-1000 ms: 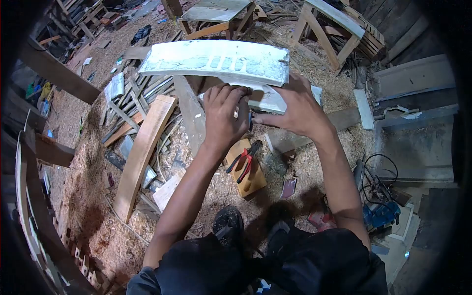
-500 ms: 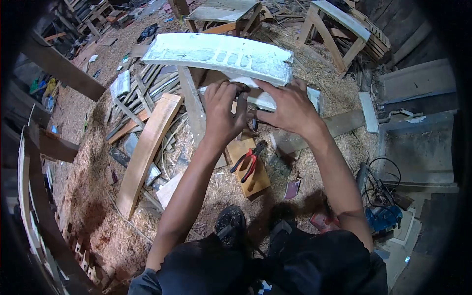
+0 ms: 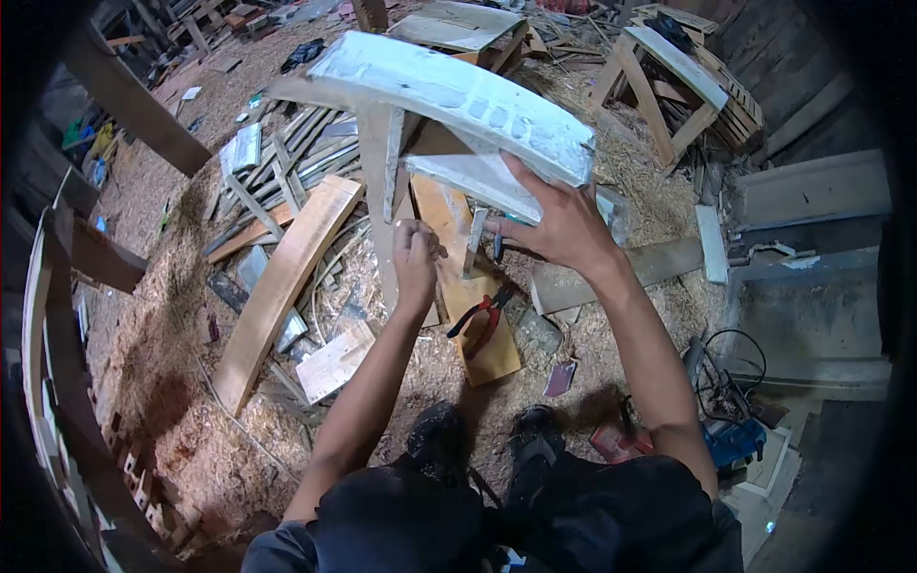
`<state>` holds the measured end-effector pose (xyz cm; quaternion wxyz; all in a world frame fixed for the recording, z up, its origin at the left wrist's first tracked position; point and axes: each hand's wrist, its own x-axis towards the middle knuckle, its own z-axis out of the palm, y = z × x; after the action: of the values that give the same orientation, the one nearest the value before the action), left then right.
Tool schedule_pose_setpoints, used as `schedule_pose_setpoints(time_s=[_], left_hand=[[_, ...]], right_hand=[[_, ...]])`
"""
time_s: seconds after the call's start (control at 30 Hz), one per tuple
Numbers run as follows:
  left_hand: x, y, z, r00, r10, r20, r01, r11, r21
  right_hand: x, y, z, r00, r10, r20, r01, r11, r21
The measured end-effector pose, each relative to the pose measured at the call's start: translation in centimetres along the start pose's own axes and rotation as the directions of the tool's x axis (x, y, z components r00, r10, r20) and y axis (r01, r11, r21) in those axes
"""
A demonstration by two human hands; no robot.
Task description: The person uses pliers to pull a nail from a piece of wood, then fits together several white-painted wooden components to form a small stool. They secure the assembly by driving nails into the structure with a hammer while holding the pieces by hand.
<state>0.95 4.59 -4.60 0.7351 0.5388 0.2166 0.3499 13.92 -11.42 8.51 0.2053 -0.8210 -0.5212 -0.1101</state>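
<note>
A white-coated curved board [image 3: 458, 95] sits at an angle on a wooden frame in front of me. My right hand [image 3: 573, 229] grips its right end, with the thumb lower down beside a short upright wood piece [image 3: 475, 244]. A small dark object [image 3: 498, 248] shows just under that thumb. My left hand [image 3: 416, 263] is apart from the board, fingers curled closed, beside a grey upright plank [image 3: 375, 181]; whatever they hold is hidden. Pliers with red and black handles [image 3: 482, 318] lie on a yellowish wood board [image 3: 492, 358] below the hands.
A bare curved plank [image 3: 287, 291] leans over scrap strips [image 3: 306, 158] on the left. Wood shavings cover the floor. A blue power tool [image 3: 735, 442] with a black cord lies at lower right. Wooden stands [image 3: 659, 86] are at the back, and a wooden post [image 3: 134, 105] stands left.
My left hand has come away from the white board, down toward me, and its fingers have curled. The board now slants more down to the right; my right hand stays at its right end.
</note>
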Motion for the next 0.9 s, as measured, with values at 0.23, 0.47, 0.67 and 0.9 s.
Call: schedule_pose_setpoints(time_s=[0.23, 0.47, 0.67, 0.9], left_hand=[[0.0, -1.2, 2.0, 0.934, 0.19, 0.304, -0.323, 0.813, 0.485], [2.5, 1.6, 2.1, 0.763, 0.085, 0.641, -0.63, 0.318, 0.708], [2.5, 5.4, 1.2, 0.744, -0.093, 0.661, -0.621, 0.268, 0.736], [4.8, 12.3, 4.1, 0.727, -0.426, 0.539, -0.451, 0.297, 0.842]], right_hand=[[0.3, -0.2, -0.4, 0.996, 0.023, 0.081, -0.029, 0.997, 0.073], [-0.7, 0.4, 0.8, 1.0, 0.021, -0.018, -0.018, 0.984, 0.178], [-0.9, -0.6, 0.6, 0.975, 0.221, 0.033, -0.21, 0.852, 0.479], [-3.3, 1.2, 6.4, 0.735, 0.448, 0.509, -0.594, 0.064, 0.802]])
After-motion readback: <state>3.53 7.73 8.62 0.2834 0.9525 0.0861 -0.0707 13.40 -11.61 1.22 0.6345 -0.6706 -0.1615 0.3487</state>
